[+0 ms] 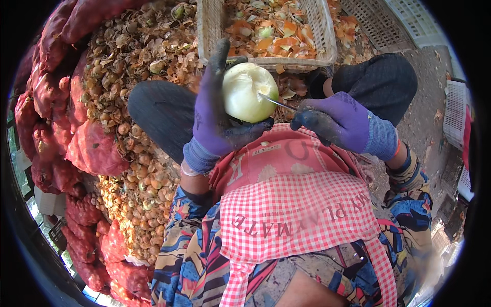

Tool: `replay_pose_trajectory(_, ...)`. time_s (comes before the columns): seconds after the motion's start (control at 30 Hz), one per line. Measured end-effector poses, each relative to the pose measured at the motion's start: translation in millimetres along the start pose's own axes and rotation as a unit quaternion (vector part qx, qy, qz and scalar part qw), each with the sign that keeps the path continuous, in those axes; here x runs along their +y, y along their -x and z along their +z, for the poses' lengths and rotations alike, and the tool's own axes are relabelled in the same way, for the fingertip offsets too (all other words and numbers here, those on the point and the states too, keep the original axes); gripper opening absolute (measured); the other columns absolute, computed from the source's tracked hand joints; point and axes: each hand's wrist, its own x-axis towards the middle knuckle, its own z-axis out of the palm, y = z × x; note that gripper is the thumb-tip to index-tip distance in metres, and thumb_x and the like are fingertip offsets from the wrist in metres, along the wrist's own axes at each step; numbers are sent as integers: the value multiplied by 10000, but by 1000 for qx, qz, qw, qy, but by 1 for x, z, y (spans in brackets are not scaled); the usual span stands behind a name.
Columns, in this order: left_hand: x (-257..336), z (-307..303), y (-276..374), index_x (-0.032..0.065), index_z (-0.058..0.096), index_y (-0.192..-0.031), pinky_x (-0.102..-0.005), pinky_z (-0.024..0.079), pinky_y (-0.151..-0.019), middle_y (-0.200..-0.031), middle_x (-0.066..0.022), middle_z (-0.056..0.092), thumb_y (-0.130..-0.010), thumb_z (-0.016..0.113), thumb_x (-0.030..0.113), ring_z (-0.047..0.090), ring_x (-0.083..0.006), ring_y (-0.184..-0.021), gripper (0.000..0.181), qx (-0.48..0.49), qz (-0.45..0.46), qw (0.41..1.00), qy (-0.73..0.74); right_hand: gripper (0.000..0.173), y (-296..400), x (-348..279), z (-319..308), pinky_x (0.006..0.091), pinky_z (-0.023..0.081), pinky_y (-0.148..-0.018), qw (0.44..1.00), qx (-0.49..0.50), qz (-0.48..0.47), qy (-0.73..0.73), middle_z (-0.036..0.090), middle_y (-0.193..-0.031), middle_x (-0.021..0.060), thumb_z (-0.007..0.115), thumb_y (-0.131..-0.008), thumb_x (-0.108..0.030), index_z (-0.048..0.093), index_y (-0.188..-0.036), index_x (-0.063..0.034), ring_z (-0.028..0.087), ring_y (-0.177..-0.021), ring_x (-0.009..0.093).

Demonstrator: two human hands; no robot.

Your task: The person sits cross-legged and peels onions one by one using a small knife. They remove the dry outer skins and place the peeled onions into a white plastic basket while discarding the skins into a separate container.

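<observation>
My left hand (218, 119), in a purple glove with dark palm and fingers, cups a peeled pale onion (247, 94) from its left and below. Its thumb or a finger points up beside the onion. My right hand (330, 121), gloved alike, is closed around a small knife (282, 104); the handle is hidden in the fingers. The thin blade's tip touches the onion's right side, by a cut hollow near its top. A patch of green shows at the onion's right edge. Both hands are above my lap, over a red checked apron (299, 215).
Past the onion stands a plastic crate (268, 61) holding onion skins (284, 32). A large heap of unpeeled onions (145, 192) spreads at left, bordered by red mesh sacks (96, 147). More crates (456, 113) stand at the right.
</observation>
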Motion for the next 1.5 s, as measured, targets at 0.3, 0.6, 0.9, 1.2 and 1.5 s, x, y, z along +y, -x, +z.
replay_pose_trajectory(0.3,-7,11,4,-30,267,-1437,-369,478,-973,-1333,-161,474,-612,841,160,538,-239,-1166,1023,-41,-156,969,189,261,-12,26,-9,433,486,-625,966,-10,-43,253,608,-735,167,549,-928,-318,589,-991,-68,630,-723,335)
replay_pose_trajectory(0.6,1,25,-5,-20,364,-1392,-398,527,-905,-1210,-182,562,-661,709,244,598,-293,-1086,851,29,-270,918,289,343,-28,48,-37,360,516,-610,956,134,11,262,649,-786,81,591,-904,-404,591,-1048,-93,667,-716,224)
replay_pose_trajectory(0.9,-3,19,-11,-19,283,-1419,-383,540,-876,-1261,-168,521,-786,712,479,579,-261,-1117,913,-16,-241,927,286,585,-33,22,-10,320,513,-818,989,128,-54,54,684,-967,134,704,-835,-416,531,-1267,-62,673,-917,187)
replay_pose_trajectory(1.2,-17,36,1,48,406,-1369,-493,547,-853,-1275,-191,546,-899,490,600,585,-373,-1105,730,94,-346,767,532,562,-57,21,1,209,361,-400,978,117,112,-133,626,-704,57,538,-932,-512,575,-1228,-36,439,-439,46)
replay_pose_trajectory(1.5,-27,22,-2,42,393,-1386,-549,463,-972,-1339,-185,500,-905,551,453,503,-381,-1213,652,123,-302,750,575,480,-17,46,-1,239,501,-698,966,134,52,-216,668,-961,141,470,-981,-389,548,-1219,21,629,-751,148)
